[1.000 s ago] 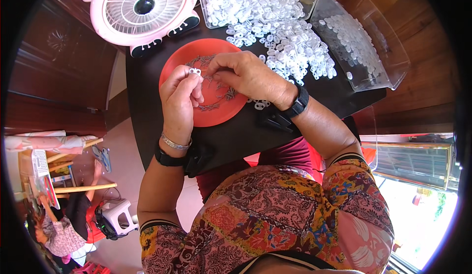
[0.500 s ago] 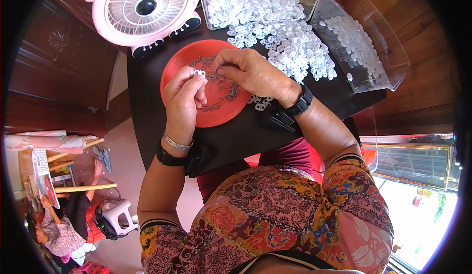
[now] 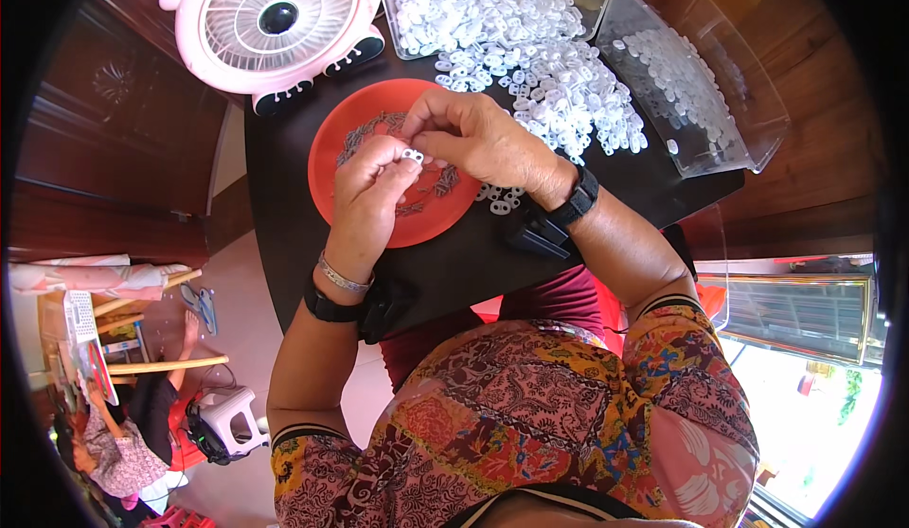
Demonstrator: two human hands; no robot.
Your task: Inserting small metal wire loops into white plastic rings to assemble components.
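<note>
Dark table (image 3: pixel 284 182), left hand (image 3: pixel 367 195) pinching white piece (image 3: pixel 413 156), right hand (image 3: pixel 488 142) arched beside, grip unclear.

No readable lettering, numbers, labels or signs on anything in the head view.

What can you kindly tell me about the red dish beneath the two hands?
The dish is round and orange-red, smooth and plastic-looking, with a plain rim. It sits upright on the dark table, left of the loose white pieces, with small grey pieces strewn inside. The left hand and right hand partly hide it; whether either touches it is unclear.
</note>
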